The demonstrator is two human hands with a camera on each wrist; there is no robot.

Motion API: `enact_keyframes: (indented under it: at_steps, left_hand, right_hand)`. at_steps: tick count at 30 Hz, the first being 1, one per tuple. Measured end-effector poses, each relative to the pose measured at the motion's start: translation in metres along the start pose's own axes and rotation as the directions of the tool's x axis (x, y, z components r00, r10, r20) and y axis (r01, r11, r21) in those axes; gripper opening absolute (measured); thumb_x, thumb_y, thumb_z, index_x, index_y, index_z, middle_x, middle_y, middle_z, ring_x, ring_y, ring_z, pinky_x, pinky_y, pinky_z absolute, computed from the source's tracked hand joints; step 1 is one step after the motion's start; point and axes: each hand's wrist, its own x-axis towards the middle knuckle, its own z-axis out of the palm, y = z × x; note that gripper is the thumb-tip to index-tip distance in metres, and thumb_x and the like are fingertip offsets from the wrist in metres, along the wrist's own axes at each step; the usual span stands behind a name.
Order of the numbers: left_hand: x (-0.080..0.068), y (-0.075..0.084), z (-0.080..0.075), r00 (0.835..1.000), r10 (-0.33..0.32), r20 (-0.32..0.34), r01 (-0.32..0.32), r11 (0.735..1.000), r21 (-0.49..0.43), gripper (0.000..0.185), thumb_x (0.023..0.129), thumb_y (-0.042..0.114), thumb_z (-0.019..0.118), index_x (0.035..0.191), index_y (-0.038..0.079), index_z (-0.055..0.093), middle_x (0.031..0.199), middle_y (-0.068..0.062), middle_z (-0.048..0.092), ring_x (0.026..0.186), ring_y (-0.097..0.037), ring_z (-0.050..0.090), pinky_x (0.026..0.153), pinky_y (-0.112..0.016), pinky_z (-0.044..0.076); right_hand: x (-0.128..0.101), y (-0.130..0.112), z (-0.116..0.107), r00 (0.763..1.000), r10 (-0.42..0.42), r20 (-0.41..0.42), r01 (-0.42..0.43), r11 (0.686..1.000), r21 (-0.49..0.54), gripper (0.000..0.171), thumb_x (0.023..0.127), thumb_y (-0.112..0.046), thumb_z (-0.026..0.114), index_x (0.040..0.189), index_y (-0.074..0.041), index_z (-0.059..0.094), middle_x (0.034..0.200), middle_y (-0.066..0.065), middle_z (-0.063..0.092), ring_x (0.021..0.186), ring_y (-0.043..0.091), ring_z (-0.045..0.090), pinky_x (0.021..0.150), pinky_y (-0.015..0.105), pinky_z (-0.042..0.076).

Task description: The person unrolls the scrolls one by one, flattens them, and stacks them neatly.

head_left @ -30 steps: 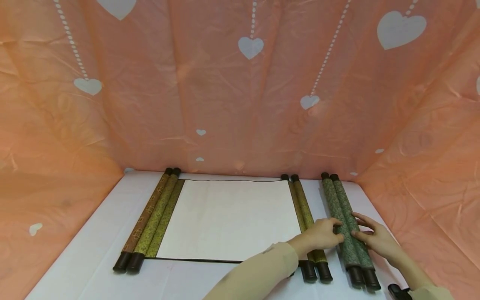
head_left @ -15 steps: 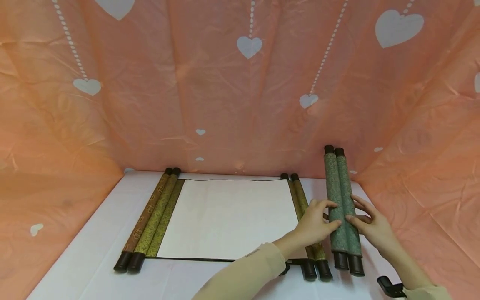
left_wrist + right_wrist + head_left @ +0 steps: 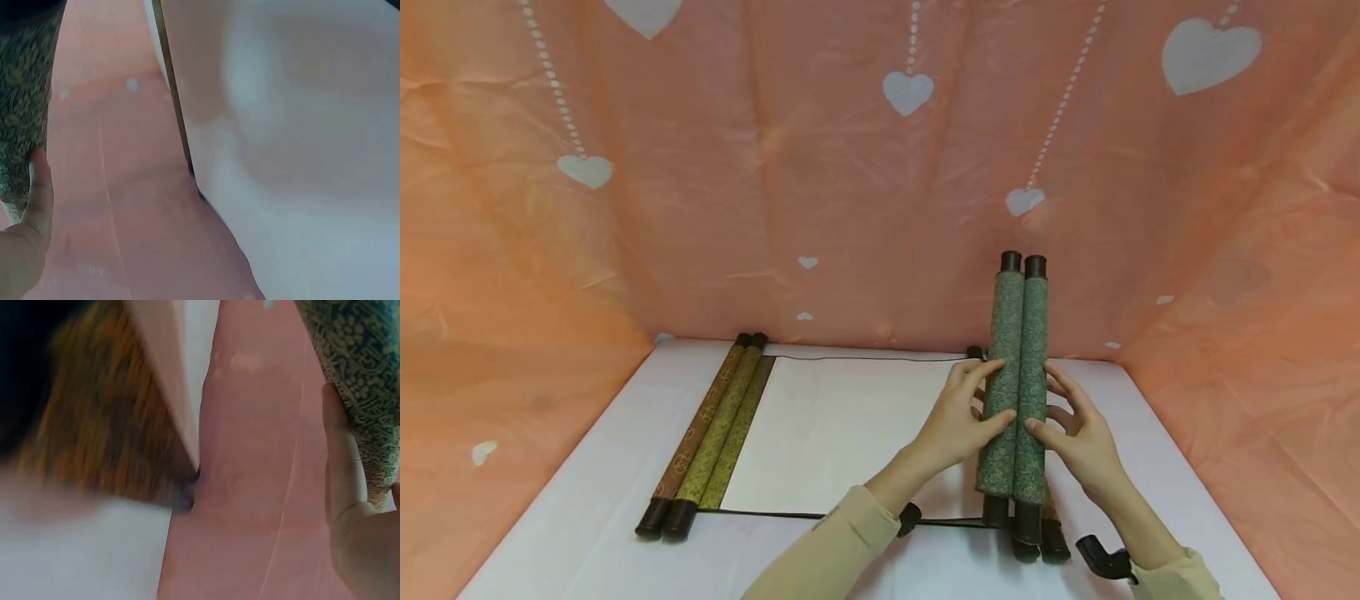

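A green patterned scroll (image 3: 1017, 383), rolled from both ends into two parallel rolls with black knobs, is held up off the table. My left hand (image 3: 958, 417) grips its left roll, thumb in front. The right hand (image 3: 1078, 437) grips the right roll the same way. Each wrist view shows a hand on the patterned cloth (image 3: 22, 94). Below lies a partly unrolled scroll with a blank white sheet (image 3: 842, 433). The raised scroll and my hands hide most of this sheet's right-hand rolls; their black knobs (image 3: 1054, 542) show at the bottom.
At the sheet's left end lie a brown patterned roll (image 3: 700, 433) and a yellow-green roll (image 3: 724, 425), side by side. The white table (image 3: 587, 500) is enclosed by orange cloth walls (image 3: 850, 208) with white hearts. Black wrist straps (image 3: 1105, 558) are on the forearms.
Both hands have lifted the green scroll from the table's right side, tilted its far end up and carried it left, over the right end of the white sheet.
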Motion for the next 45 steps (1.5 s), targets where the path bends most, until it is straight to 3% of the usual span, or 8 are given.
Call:
enact_keyframes:
  at_steps: [6,15,23,29,33,37,40,45]
  left_hand:
    - [-0.018,-0.016,-0.041,0.997,-0.045,-0.056,0.046,0.999,0.0,0.073,0.098,0.021,0.075,0.161,0.021,0.039,0.147,-0.014,0.043,0.105,-0.023,0.06,0.078,-0.024,0.056]
    - [-0.049,-0.031,-0.087,0.982,-0.133,-0.131,0.148,0.983,0.105,0.08,0.093,0.03,0.082,0.16,0.028,0.039,0.147,-0.011,0.046,0.096,-0.019,0.06,0.072,-0.032,0.055]
    - [-0.063,-0.037,-0.104,0.975,-0.141,-0.173,0.17,0.971,0.167,0.08,0.089,0.018,0.085,0.158,0.024,0.043,0.146,-0.011,0.051,0.095,-0.022,0.061,0.071,-0.036,0.055]
    - [-0.07,-0.042,-0.11,0.971,-0.166,-0.175,0.19,0.972,0.134,0.077,0.094,0.013,0.077,0.16,0.028,0.039,0.15,-0.009,0.048,0.1,-0.023,0.058,0.073,-0.038,0.053]
    - [-0.075,-0.044,-0.112,0.967,-0.194,-0.163,0.21,0.973,0.092,0.076,0.096,0.01,0.069,0.161,0.034,0.037,0.151,-0.01,0.046,0.113,-0.028,0.057,0.086,-0.047,0.052]
    - [-0.078,-0.046,-0.115,0.963,-0.236,-0.131,0.247,0.966,0.074,0.068,0.097,0.009,0.06,0.158,0.035,0.044,0.151,-0.016,0.043,0.127,-0.034,0.052,0.094,-0.054,0.047]
    - [-0.079,-0.048,-0.116,0.956,-0.269,-0.115,0.278,0.958,0.07,0.061,0.097,0.01,0.057,0.153,0.034,0.051,0.153,-0.018,0.04,0.132,-0.038,0.048,0.092,-0.056,0.044]
    - [-0.08,-0.052,-0.119,0.962,-0.24,-0.126,0.255,0.961,0.111,0.054,0.098,0.014,0.067,0.149,0.03,0.057,0.151,-0.018,0.043,0.136,-0.043,0.048,0.097,-0.062,0.046]
  right_hand:
    - [0.0,0.006,0.047,0.998,-0.021,0.062,0.021,1.0,0.0,0.084,0.093,0.011,0.068,0.165,-0.012,0.03,0.156,0.024,0.03,0.12,0.001,0.055,0.085,0.021,0.053]
    - [0.005,0.016,0.107,0.968,-0.003,0.25,-0.024,0.994,0.106,0.097,0.089,0.008,0.072,0.167,-0.023,0.025,0.159,0.022,0.024,0.108,0.016,0.065,0.075,0.033,0.062]
    - [0.012,0.016,0.141,0.985,0.048,0.166,-0.063,0.994,0.086,0.088,0.086,0.002,0.082,0.16,-0.021,0.041,0.148,0.019,0.041,0.104,0.022,0.065,0.075,0.034,0.062]
    - [0.013,0.016,0.151,0.995,0.062,0.08,-0.064,0.998,0.027,0.08,0.085,-0.002,0.084,0.155,-0.022,0.05,0.135,0.016,0.056,0.106,0.031,0.062,0.079,0.032,0.059]
    - [0.012,0.016,0.15,0.995,0.062,0.074,-0.064,0.998,0.019,0.079,0.086,0.0,0.081,0.155,-0.021,0.049,0.134,0.018,0.06,0.102,0.03,0.064,0.082,0.034,0.056]
    - [0.013,0.016,0.145,0.992,0.048,0.117,-0.05,0.999,0.012,0.079,0.087,0.003,0.073,0.157,-0.02,0.046,0.147,0.019,0.052,0.106,0.03,0.061,0.083,0.035,0.054]
    - [0.013,0.016,0.14,0.985,0.042,0.167,-0.044,0.999,0.008,0.081,0.086,0.008,0.065,0.159,-0.02,0.044,0.159,0.016,0.04,0.125,0.041,0.054,0.089,0.04,0.05]
    - [0.015,0.016,0.136,0.977,0.063,0.206,-0.068,0.998,0.016,0.082,0.086,0.012,0.056,0.16,-0.02,0.042,0.166,0.016,0.03,0.144,0.052,0.038,0.096,0.049,0.044]
